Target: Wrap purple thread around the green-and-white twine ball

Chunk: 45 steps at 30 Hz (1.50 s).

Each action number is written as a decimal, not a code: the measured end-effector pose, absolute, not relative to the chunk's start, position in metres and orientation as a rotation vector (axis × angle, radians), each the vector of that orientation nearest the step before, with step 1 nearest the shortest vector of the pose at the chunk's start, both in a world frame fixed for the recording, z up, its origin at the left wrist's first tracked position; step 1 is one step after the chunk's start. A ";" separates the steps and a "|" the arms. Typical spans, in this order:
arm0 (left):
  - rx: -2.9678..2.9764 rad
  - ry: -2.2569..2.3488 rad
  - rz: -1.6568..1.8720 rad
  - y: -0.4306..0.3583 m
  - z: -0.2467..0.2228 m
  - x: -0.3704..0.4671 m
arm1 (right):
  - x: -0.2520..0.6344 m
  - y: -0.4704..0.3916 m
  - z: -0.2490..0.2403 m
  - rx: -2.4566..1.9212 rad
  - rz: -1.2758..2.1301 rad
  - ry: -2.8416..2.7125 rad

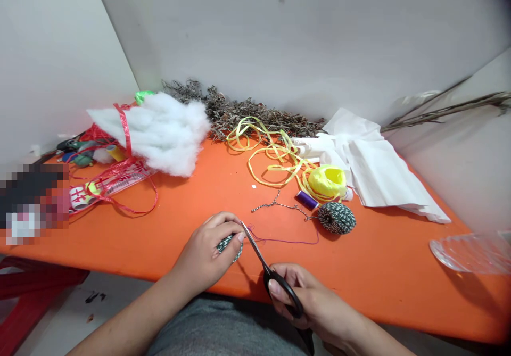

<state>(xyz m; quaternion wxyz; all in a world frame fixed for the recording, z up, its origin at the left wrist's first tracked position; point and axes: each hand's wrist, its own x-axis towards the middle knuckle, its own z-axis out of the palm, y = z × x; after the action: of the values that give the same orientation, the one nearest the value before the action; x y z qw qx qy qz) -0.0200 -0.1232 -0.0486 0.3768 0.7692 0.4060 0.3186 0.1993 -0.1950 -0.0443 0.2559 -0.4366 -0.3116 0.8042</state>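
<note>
And here's the left hand (215, 245), fingers pinched round a small coil of dark green-and-white twisted cord (228, 246), right near the front edge of the smooth orange table (189, 207). The right hand (297, 295) grips black-handled metal scissors (264, 266), slim blades looking nearly together, tips up at the left fingertips. A fine purple thread (285, 241) curves away rightward (thin as a hair, that one!), and beyond it sit a glossy purple spool (306, 200) and a plump, speckled dark-and-white cord ball (336, 217). Flat yellow ribbon (275, 167) loops loosely behind. Fluffy white wadding (171, 135) billows at left, brittle brown dried stems (251, 112) line the back, creased white sheets (385, 178) spread right. Orange surface runs between the cord ball and the crinkled clear plastic (471, 252) by the right edge.
</note>
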 end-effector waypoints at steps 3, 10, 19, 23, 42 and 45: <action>1.965 1.032 0.818 -0.123 -0.048 -0.020 | 0.200 -0.194 -0.042 -1.160 2.193 -0.864; 1.986 1.039 0.803 -0.122 -0.048 -0.019 | 0.207 -0.185 -0.036 -1.209 2.235 -0.940; 1.995 1.009 0.830 -0.125 -0.048 -0.022 | 0.213 -0.171 -0.035 -1.334 2.193 -1.168; 1.996 0.992 0.841 -0.125 -0.048 -0.022 | 0.214 -0.168 -0.036 -1.297 2.198 -1.134; 2.039 0.978 0.811 -0.124 -0.047 -0.021 | 0.208 -0.158 -0.024 -1.353 2.165 -1.308; 2.040 0.981 0.806 -0.124 -0.046 -0.021 | 0.207 -0.159 -0.023 -1.382 2.136 -1.314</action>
<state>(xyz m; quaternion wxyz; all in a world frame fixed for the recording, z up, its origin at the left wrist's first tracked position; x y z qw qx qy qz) -0.0207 -0.1243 -0.0461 0.3610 0.7917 0.3806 0.3130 0.2067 -0.1589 -0.0234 0.1386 -0.4778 -0.4545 0.7389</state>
